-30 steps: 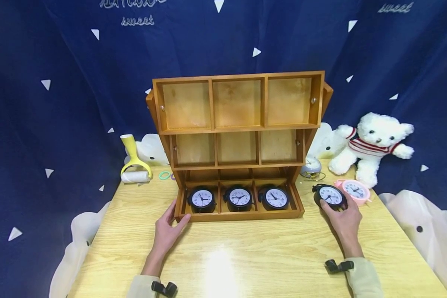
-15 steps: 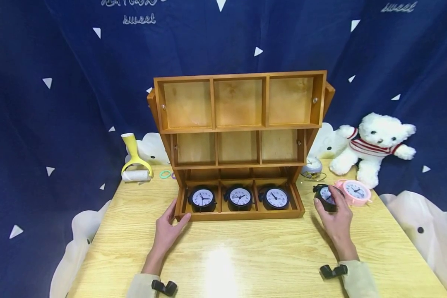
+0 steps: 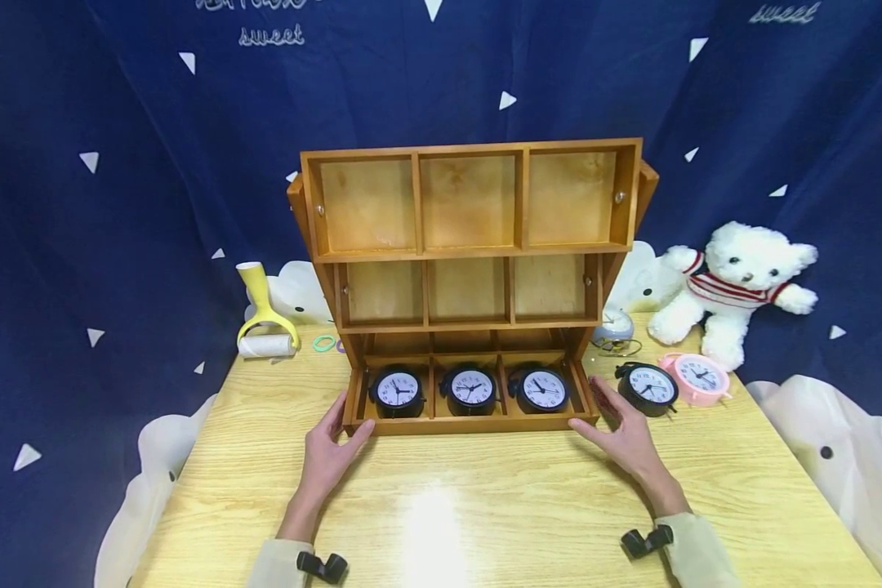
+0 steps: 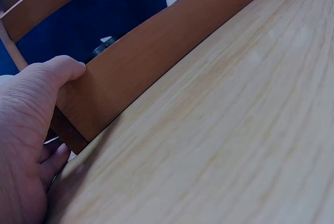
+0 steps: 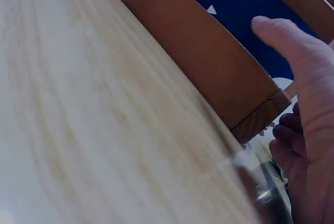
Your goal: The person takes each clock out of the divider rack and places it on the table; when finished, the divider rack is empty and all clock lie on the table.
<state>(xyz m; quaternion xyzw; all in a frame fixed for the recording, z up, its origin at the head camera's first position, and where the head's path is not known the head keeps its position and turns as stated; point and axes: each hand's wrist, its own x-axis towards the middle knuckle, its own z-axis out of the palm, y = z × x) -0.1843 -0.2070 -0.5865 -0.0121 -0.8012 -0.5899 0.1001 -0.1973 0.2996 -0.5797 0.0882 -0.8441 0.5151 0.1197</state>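
Observation:
A wooden tiered display box (image 3: 474,320) stands mid-table in the head view, its upper tiers raised. Three black alarm clocks lie face up in its bottom tier: one on the left (image 3: 398,391), one in the middle (image 3: 472,389), one on the right (image 3: 542,390). My left hand (image 3: 328,449) holds the front left corner, thumb on the front board (image 4: 141,51) and fingers along the side. My right hand (image 3: 627,437) is around the front right corner with thumb and fingers spread; the thumb looks apart from the wood in the right wrist view. Another black alarm clock (image 3: 648,388) lies beyond that hand.
A pink alarm clock (image 3: 698,378) lies at the right, before a white teddy bear (image 3: 742,286). Behind the box's right side are a pale clock (image 3: 614,325) and a pair of glasses (image 3: 619,348). A yellow lint roller (image 3: 266,318) and a green ring (image 3: 324,343) sit at the left.
My right hand has let go of the loose black alarm clock and moved left to the box's front right corner. That clock stays on the table. The left hand has kept its place.

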